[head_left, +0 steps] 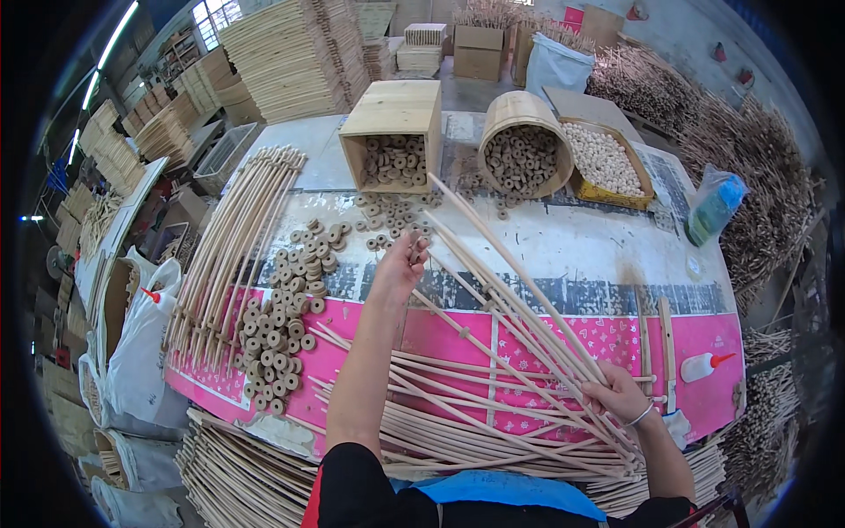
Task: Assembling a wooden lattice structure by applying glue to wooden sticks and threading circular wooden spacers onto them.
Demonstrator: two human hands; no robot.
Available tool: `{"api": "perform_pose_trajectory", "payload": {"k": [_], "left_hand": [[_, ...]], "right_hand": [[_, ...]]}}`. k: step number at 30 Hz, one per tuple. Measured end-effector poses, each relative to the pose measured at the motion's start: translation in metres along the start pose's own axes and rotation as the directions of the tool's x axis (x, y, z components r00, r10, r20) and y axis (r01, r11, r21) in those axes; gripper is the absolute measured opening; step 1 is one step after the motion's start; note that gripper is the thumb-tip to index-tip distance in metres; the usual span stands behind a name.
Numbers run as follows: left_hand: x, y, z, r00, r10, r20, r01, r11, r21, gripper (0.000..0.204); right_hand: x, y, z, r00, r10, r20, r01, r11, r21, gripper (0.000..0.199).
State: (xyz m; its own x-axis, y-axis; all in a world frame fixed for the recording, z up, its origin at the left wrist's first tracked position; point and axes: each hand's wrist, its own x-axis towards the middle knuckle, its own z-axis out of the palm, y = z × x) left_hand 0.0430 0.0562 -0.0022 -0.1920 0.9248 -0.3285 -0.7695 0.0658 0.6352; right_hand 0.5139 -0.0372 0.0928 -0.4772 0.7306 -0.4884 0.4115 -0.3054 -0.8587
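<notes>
My right hand, with a pale band at the wrist, is closed round several long wooden sticks. They fan up and away to the left, and small wooden rings sit on some of them. My left hand is raised near the far ends of these sticks, its fingers bent together. What lies between those fingers is too small to make out. Loose flat wooden rings lie just beyond it, and a larger heap of rings spreads to its left. More loose sticks lie across the near table edge.
A wooden box and a round wooden tub, both holding rings, lie open toward me. Beside them is a basket of small pale pieces. Sticks with rings lie at left. A white glue bottle stands right, near a green-blue bottle.
</notes>
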Motion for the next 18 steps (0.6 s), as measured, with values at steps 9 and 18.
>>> {"api": "perform_pose_trajectory", "payload": {"k": [9, 18], "left_hand": [[-0.003, -0.009, 0.009, 1.0, -0.007, 0.019, 0.007, 0.999, -0.038, 0.029], [-0.01, -0.019, 0.019, 0.858, 0.514, 0.009, -0.413, 0.68, 0.606, 0.031]], "right_hand": [[-0.003, 0.0, -0.003, 0.988, 0.041, 0.149, -0.053, 0.996, 0.078, 0.027], [-0.001, -0.008, -0.003, 0.981, 0.045, 0.188, -0.065, 0.992, 0.105, 0.029]]}}
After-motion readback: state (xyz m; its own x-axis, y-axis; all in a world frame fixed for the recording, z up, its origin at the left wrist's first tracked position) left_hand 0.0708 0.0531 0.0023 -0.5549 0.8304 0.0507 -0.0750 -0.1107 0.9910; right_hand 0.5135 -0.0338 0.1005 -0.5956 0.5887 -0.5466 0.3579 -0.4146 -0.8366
